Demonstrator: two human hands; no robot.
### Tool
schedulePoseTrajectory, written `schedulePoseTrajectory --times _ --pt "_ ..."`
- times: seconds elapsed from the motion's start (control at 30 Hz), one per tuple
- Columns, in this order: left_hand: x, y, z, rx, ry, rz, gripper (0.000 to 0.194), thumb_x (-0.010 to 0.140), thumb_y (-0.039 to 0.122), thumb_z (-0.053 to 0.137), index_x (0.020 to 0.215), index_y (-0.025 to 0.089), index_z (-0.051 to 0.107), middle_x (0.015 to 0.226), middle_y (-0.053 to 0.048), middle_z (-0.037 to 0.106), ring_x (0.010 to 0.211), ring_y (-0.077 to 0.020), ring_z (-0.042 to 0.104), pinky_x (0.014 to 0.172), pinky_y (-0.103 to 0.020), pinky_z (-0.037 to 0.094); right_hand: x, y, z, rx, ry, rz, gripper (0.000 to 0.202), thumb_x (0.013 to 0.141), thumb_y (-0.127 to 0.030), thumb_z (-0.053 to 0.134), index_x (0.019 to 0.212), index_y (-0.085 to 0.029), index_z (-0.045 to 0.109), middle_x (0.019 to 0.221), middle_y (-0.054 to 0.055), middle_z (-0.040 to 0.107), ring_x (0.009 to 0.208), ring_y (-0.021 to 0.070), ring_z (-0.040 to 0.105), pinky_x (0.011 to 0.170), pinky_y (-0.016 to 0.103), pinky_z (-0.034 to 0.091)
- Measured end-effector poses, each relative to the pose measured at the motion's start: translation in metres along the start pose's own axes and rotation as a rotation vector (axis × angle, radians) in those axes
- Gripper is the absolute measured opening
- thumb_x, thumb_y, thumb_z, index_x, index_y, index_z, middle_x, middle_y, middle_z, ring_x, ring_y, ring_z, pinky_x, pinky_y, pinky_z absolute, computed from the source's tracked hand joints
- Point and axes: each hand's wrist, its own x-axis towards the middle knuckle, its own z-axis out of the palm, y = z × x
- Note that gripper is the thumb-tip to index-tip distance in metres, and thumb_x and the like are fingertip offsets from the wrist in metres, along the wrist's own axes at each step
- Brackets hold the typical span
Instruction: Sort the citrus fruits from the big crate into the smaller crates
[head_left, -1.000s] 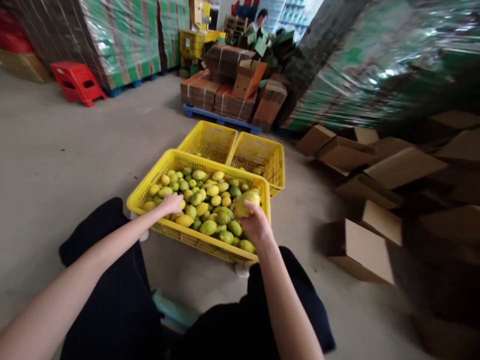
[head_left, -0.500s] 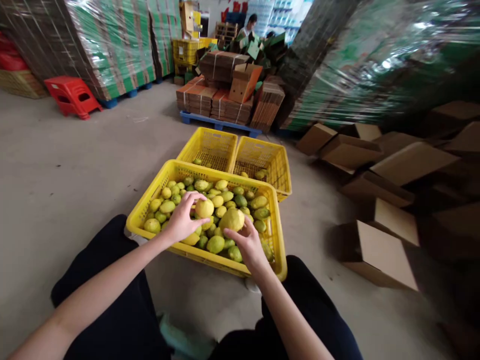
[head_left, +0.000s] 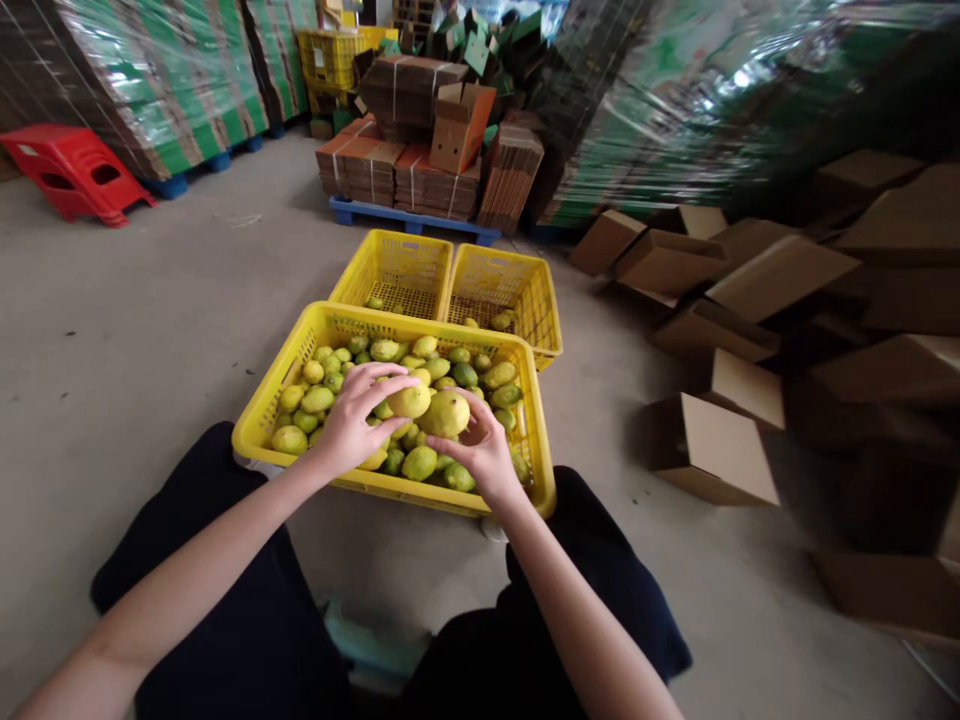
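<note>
In the head view, a yellow plastic crate (head_left: pixel 247 420) full of yellow and green lemons (head_left: pixel 420 463) stands between my knees. My left hand (head_left: pixel 360 415) is closed around a yellow lemon (head_left: pixel 409 401), gripping it between thumb and fingers above the pile. Close beside it, my right hand (head_left: pixel 480 450) grips a larger yellow lemon (head_left: pixel 447 414) the same way. The two held lemons are side by side, nearly touching. Some of my right fingertips are hidden behind the larger lemon.
Beyond the full crate stand two yellow crates, the left one (head_left: pixel 341 275) and the right one (head_left: pixel 551 310), each with a few lemons. Open cardboard boxes (head_left: pixel 712 445) litter the floor at right. Flattened cartons (head_left: pixel 364 165) lie on a blue pallet (head_left: pixel 412 222). A red stool (head_left: pixel 79 170) is at far left.
My hands have drawn the two lemons closer together, and the left lemon looks turned in my fingers. The view has tilted down and shifted right, so the person in the back is out of sight.
</note>
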Motion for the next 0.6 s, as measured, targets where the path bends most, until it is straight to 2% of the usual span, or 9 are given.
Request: schedulePoseTrajectory --times 0.07,0.13,0.23,0.3,0.37,0.47,0.6 --pt "0.002 -0.002 0.0 -0.051 0.022 -0.041 0.037 0.086 0.021 0.072 0.121 0.03 0.064 0.125 -0.006 0.061 0.116 -0.0227 0.061 0.103 -0.044 0.052 0.0 -0.003 0.001 0.01 0.016 -0.001 0.063 0.052 -0.02 0.093 0.109 -0.029 0.07 0.114 0.001 0.072 0.108 0.0254 0.066 0.094 0.038 0.055" --pt "0.006 -0.004 0.0 -0.19 0.007 -0.149 0.04 0.082 0.026 0.077 0.119 0.028 0.065 0.123 -0.006 0.063 0.111 -0.0218 0.063 0.1 -0.042 0.053 -0.001 -0.005 0.002 0.032 0.031 0.015 0.062 0.051 -0.022 0.094 0.108 -0.028 0.071 0.112 0.001 0.073 0.107 0.0252 0.067 0.094 0.037 0.055" --pt "0.011 -0.007 0.0 -0.566 -0.091 -0.509 0.053 0.072 0.041 0.084 0.118 0.023 0.064 0.11 -0.006 0.068 0.095 -0.0209 0.067 0.084 -0.035 0.056 -0.002 -0.009 0.003 0.131 0.012 0.083 0.053 0.054 -0.033 0.094 0.101 -0.025 0.072 0.103 0.003 0.076 0.099 0.0258 0.07 0.089 0.037 0.057" --pt "0.014 -0.007 0.0 -0.855 -0.191 -0.784 0.053 0.072 0.052 0.08 0.111 0.019 0.066 0.097 -0.007 0.069 0.081 -0.0184 0.066 0.07 -0.029 0.054 -0.002 -0.01 0.002 0.229 -0.037 0.15 0.046 0.059 -0.047 0.09 0.093 -0.023 0.072 0.093 0.005 0.077 0.088 0.0258 0.071 0.076 0.036 0.059" --pt "0.016 -0.004 0.001 -1.079 -0.292 -0.971 0.048 0.076 0.058 0.075 0.1 0.017 0.068 0.086 -0.006 0.069 0.069 -0.0155 0.062 0.061 -0.027 0.05 -0.001 -0.011 0.0 0.309 -0.095 0.215 0.048 0.062 -0.056 0.086 0.093 -0.023 0.072 0.084 0.005 0.076 0.074 0.0232 0.07 0.06 0.032 0.057" --pt "0.016 0.001 0.004 -1.239 -0.373 -1.099 0.042 0.08 0.058 0.071 0.085 0.016 0.069 0.074 -0.005 0.066 0.058 -0.0129 0.056 0.053 -0.025 0.044 0.002 -0.01 -0.003 0.381 -0.182 0.305 0.047 0.068 -0.059 0.082 0.096 -0.023 0.072 0.076 0.003 0.074 0.059 0.0179 0.065 0.046 0.027 0.05" --pt "0.016 0.003 0.007 -1.254 -0.421 -1.161 0.048 0.089 0.06 0.059 0.077 0.015 0.068 0.058 -0.004 0.061 0.047 -0.0115 0.051 0.045 -0.023 0.039 0.006 -0.009 -0.003 0.44 -0.222 0.416 0.046 0.074 -0.063 0.076 0.087 -0.019 0.072 0.065 0.003 0.07 0.049 0.016 0.062 0.04 0.024 0.046"
